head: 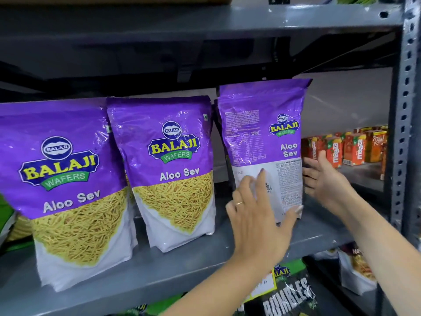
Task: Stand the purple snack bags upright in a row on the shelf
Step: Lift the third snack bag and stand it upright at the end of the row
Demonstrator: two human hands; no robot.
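On the grey metal shelf [159, 267] there are three purple snack bags standing upright in a row. The left bag [66, 185] and the middle bag [173, 169] face front, both reading "BALAJI WAFERS" and "Aloo Sev" over a picture of thin yellow strands. The right bag [264, 137] is turned back side out: small print and a table I can't read, plus a smaller "BALAJI WAFERS" logo and "Aloo Sev" near its right edge, with a white panel of tiny text below.

The left hand [257, 215], ring on one finger, lies flat and spread against the lower front of that right bag, thumb hooked round its bottom right corner. The right hand [323, 179] is open too, fingers fanned, right at the bag's right edge, though I can't tell if it actually touches. So neither grip is closed around anything.

Stuff around: behind the right hand, further back on another shelf, a row of red and orange juice cartons [348, 149] with "maaza" printed up the side. A perforated steel upright [405, 110] runs down the right edge. Below the shelf there's a dark bag [287, 299] with big white letters partly cut off, something like "BUMBLES", and a white pouch [355, 274] off to the right. A bit of green packaging peeks out at far left.
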